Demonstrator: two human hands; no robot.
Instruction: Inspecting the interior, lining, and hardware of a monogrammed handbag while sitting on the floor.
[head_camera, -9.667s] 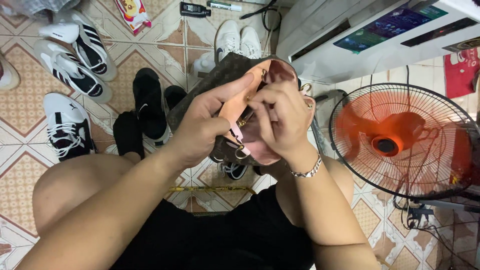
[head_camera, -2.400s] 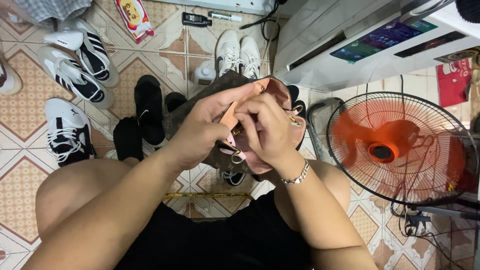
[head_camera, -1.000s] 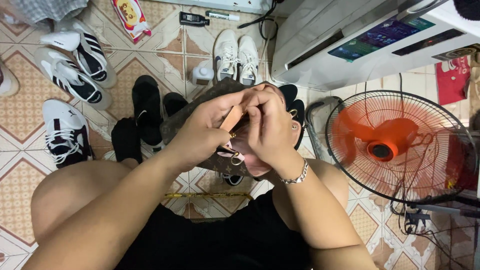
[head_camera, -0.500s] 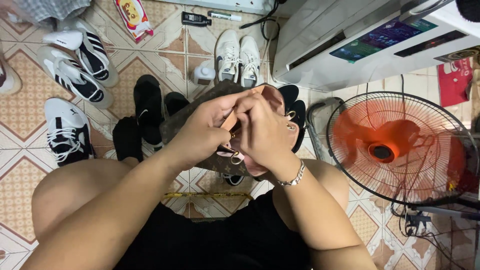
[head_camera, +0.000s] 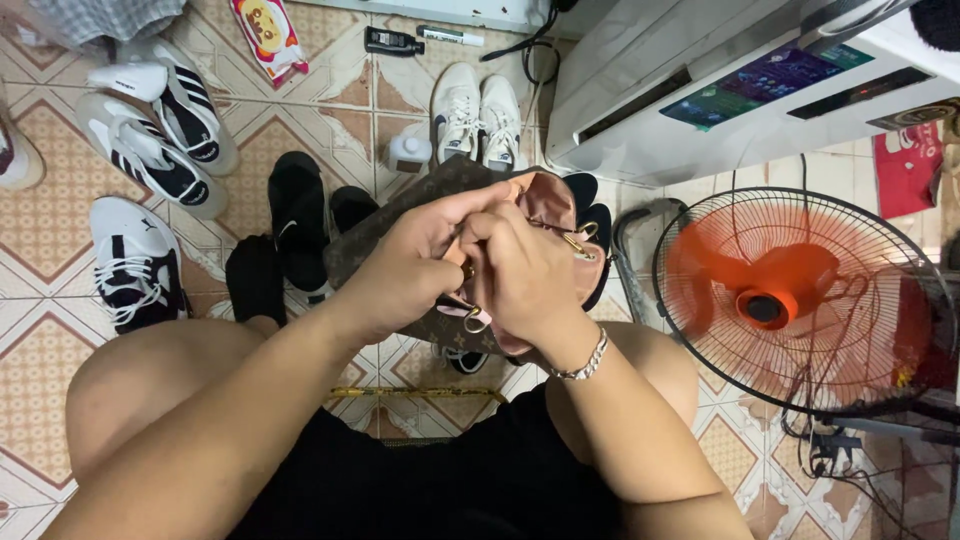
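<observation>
Above my lap I hold a brown patterned handbag (head_camera: 400, 215) with a pink lining (head_camera: 552, 200) and a small gold ring fitting. My left hand (head_camera: 410, 265) grips the bag's tan trim near its opening, fingers pinched over the edge. My right hand (head_camera: 525, 275), with a silver bracelet on the wrist, closes over the same trim and a pink tab right beside the left hand. The two hands touch each other. Most of the bag's strap and hardware is hidden under my fingers.
Several sneakers (head_camera: 150, 150) and black shoes (head_camera: 295, 215) lie on the tiled floor to the left, a white pair (head_camera: 478, 110) beyond the bag. An orange standing fan (head_camera: 790, 300) is at the right, a white appliance (head_camera: 720, 90) behind it. A small white bottle (head_camera: 408, 152) stands nearby.
My hands have drawn closer together on the bag's trim and the orange strap piece seen earlier is now covered by my fingers. The bag has barely shifted.
</observation>
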